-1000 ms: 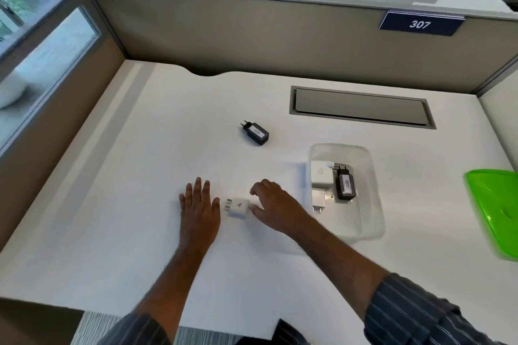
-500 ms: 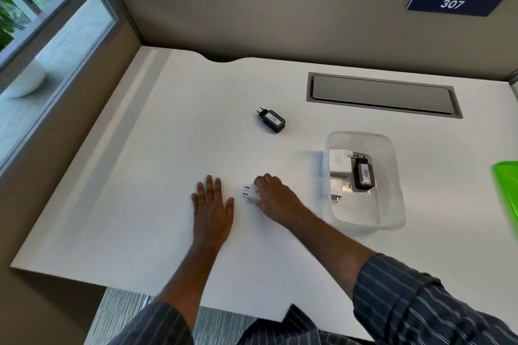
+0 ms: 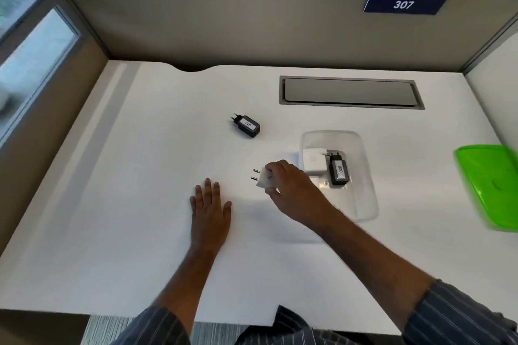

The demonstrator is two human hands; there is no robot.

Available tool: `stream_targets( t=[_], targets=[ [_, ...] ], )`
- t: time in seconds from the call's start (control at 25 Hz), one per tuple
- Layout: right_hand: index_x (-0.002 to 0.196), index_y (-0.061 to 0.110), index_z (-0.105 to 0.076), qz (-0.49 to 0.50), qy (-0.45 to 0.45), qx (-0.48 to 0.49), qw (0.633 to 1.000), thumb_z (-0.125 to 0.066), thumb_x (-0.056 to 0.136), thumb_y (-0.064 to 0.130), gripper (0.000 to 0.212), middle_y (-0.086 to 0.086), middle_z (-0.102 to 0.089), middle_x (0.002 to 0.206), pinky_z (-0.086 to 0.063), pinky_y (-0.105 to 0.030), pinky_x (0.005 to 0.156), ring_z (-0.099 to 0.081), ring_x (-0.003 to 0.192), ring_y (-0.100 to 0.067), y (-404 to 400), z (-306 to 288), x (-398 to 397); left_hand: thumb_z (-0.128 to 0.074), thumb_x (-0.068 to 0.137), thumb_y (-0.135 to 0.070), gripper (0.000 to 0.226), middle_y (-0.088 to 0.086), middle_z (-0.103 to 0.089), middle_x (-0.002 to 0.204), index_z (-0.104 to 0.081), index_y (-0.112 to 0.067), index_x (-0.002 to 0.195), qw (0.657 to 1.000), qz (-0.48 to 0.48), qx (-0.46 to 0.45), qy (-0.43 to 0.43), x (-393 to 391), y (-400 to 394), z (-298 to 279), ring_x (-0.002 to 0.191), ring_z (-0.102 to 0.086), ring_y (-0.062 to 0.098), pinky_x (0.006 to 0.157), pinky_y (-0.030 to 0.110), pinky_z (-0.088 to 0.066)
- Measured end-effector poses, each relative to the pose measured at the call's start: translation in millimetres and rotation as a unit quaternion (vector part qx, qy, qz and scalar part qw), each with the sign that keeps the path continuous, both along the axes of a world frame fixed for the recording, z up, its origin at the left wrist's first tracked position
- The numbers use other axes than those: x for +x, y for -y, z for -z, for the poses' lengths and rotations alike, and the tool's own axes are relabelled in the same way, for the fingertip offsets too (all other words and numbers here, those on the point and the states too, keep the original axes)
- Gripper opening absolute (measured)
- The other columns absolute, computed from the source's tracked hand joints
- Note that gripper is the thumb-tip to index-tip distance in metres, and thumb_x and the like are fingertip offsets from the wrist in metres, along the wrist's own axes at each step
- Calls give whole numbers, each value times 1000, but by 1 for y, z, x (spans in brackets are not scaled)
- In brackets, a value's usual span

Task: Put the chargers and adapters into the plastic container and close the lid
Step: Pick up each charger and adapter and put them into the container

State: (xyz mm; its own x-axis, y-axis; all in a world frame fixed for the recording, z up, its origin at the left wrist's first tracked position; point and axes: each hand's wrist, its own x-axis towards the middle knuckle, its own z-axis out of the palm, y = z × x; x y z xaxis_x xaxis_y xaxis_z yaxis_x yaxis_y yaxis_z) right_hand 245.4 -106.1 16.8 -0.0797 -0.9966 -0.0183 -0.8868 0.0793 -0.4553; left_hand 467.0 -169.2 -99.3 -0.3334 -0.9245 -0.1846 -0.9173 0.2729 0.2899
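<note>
Right hand [image 3: 291,190]: fingers and thumb curled around white adapter [image 3: 264,179], held just left of plastic container [image 3: 364,204], apparently lifted off counter [image 3: 126,204], two round pins pointing away from container

Left hand [image 3: 210,206]: flat on counter, fingers straight, holding nothing, further left of container

Handling, judged: small, rigid, light; smooth moulded plastic, somewhat slippery; best gripped across the flat sides of the body, clear of the metal pins

Container: clear, shallow, rounded corners, thin glossy walls, probably light enough to slide if knocked; already inside, a white square charger [image 3: 314,161] and a black charger labelled 026 [image 3: 339,172], side by side and touching

Black charger labelled 017 [image 3: 246,126]: on counter, up and left of container, well apart; matte, blocky casing, two pins

Green lid [image 3: 489,187]: translucent, flat, flexible-looking, on counter right of container, partly out of view
</note>
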Motion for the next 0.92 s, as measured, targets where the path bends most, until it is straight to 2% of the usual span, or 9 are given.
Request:
stream_targets(
  t=[0.2, 0.36, 0.56, 0.68, 0.84, 0.92],
  targets=[
    [125, 14, -54, 65, 4, 6, 998, -63, 92, 21, 35, -1, -59, 121, -45, -45, 91, -56, 108, -26, -24, -26, -51, -42, 105, -35, 64, 13, -8, 171, -22, -10, 160, 999, 38, 5, -2, -31, 1, -2, 158, -6, 37, 128, 53, -8],
    [123, 15, -57, 98, -17, 34, 994, -64, 91, 20, 34, 0, -61, 120, -45, -42, 90, -56, 110, -27, -41, -22, -85, -39, 106, -36, 64, 11, -4, 172, -19, -11, 161, 998, 61, 13, 1, -51, 2, -4, 159, -1, 36, 129, 52, -6],
    [132, 19, -54, 121, -61, 124, 983, -68, 89, 27, 45, -2, -51, 132, -48, -42, 95, -48, 119, -28, -56, -1, -116, -39, 104, -44, 73, 8, 2, 172, -8, -12, 162, 997, 73, 33, -12, -73, 0, -3, 159, 4, 33, 129, 50, -4],
    [133, 15, -52, 112, -77, 176, 975, -67, 90, 17, 45, -5, -45, 136, -51, -43, 93, -45, 123, -28, -63, 10, -123, -39, 104, -46, 74, 7, 1, 172, -9, -12, 162, 996, 86, 23, -8, -82, -1, 0, 159, 2, 33, 129, 51, -5],
    [142, 11, -44, 100, -125, 193, 968, -59, 91, 3, 54, -10, -45, 137, -52, -41, 90, -49, 118, -30, -66, 18, -121, -38, 104, -45, 72, 5, -6, 172, -12, -12, 162, 996, 88, 3, -1, -85, -3, 5, 159, -2, 35, 128, 54, -7],
    [136, 8, -48, 91, -143, 190, 967, -56, 91, 1, 46, -12, -46, 136, -53, -41, 89, -52, 115, -30, -65, 19, -118, -32, 103, -48, 72, 6, -7, 172, -13, -11, 162, 996, 90, -11, -1, -84, -4, 8, 159, -3, 35, 128, 54, -8]
  ],
)
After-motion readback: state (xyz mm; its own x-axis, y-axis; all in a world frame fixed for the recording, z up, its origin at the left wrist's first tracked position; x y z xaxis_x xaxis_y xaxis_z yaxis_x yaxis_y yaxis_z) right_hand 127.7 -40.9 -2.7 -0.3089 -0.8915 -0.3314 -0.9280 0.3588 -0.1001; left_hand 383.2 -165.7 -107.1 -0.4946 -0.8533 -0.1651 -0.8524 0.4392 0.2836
